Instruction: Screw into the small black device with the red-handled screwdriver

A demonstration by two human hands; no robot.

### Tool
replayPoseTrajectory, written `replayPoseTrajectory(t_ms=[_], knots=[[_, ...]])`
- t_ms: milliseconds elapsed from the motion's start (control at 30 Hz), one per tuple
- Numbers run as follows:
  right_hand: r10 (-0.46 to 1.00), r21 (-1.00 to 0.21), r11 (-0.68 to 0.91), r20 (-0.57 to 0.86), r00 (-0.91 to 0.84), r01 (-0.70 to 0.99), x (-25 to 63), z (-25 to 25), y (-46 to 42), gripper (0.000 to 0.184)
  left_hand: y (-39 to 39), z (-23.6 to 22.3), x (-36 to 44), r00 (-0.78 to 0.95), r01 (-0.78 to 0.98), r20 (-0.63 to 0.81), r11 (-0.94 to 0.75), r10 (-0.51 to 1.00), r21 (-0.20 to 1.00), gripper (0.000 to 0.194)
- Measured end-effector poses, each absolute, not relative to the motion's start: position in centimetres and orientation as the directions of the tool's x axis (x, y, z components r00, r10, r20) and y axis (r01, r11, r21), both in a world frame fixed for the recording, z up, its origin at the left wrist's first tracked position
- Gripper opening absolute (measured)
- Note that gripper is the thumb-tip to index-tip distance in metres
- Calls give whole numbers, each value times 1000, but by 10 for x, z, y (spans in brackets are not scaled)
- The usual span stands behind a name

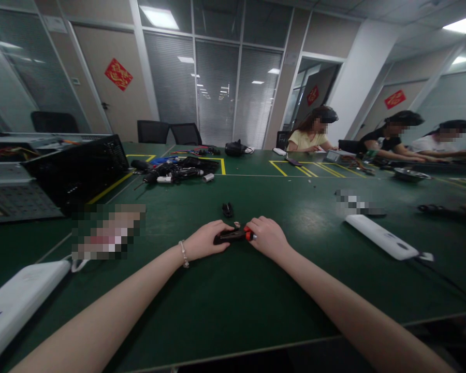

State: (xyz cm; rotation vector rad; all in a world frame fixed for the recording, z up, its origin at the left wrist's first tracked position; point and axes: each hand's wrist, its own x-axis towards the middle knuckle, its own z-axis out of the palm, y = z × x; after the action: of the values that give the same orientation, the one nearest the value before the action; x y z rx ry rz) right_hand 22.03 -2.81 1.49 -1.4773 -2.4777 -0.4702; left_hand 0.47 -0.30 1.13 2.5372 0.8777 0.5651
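Observation:
My left hand rests low over the green table, its fingers and thumb closed round the end of a small dark object. My right hand is curled round a red-handled tool, whose exact kind is hidden by the fingers. The tool meets the dark object between my two hands; I cannot tell whether they are joined. Just beyond my fingers lies a tiny pale piece. A black bundled cable or plug sits a little farther off.
An open computer case stands at left. White power banks lie on both sides of the green table. Tangled black cables and parts lie at the back, near yellow tape marks. Several people work at the far right.

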Motion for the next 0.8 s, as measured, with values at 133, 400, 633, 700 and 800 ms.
replayPoseTrajectory(t_ms=[133, 400, 633, 700, 800], knots=[[813, 152, 439, 353, -464, 885, 221, 14, -28, 18, -3, 12, 5, 719, 499, 233, -720, 655, 482, 35], [820, 148, 438, 338, -462, 887, 220, 14, -28, 18, -1, 9, 5, 722, 497, 239, -727, 649, 473, 36], [821, 139, 443, 334, -463, 886, 222, 12, -26, 18, -2, 10, 4, 721, 498, 235, -723, 652, 478, 35], [817, 144, 446, 337, -468, 883, 222, 12, -25, 18, -2, 10, 4, 720, 497, 230, -719, 654, 487, 35], [814, 155, 446, 339, -472, 881, 221, 12, -26, 19, -2, 9, 4, 718, 497, 230, -715, 657, 493, 35]])
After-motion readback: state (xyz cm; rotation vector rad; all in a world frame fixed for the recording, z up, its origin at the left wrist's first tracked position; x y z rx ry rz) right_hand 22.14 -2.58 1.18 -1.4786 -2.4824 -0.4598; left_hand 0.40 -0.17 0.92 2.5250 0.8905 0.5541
